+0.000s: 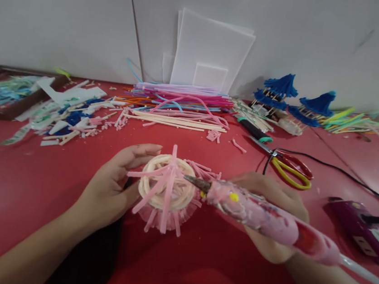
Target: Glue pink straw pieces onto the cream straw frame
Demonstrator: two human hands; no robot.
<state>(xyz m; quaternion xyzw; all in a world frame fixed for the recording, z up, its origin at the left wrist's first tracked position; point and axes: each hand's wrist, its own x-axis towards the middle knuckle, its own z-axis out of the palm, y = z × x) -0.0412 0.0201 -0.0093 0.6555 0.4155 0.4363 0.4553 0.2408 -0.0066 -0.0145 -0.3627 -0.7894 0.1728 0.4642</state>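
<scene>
A round cream-coloured coil piece [182, 201] with pink strips radiating over its top and a pink frilled part below stands at the middle. My left hand [111, 187] curls round its left side, fingers and thumb against it. My right hand [270, 215] is closed round a pink glue gun [252, 215], which hides part of the fingers. The gun's dark metal tip points left and reaches the right side of the coil, close to the pink strips. Whether the tip touches them I cannot tell.
Coloured sticks [180, 106] lie behind, with scraps [72, 119] and a brown tray [9, 114] at left. Blue-roofed models [280, 91], a screwdriver [254, 130], yellow-and-red-handled pliers [290, 171] and a purple power strip [359, 229] with black cords are at right. White sheets [212, 44] lean behind.
</scene>
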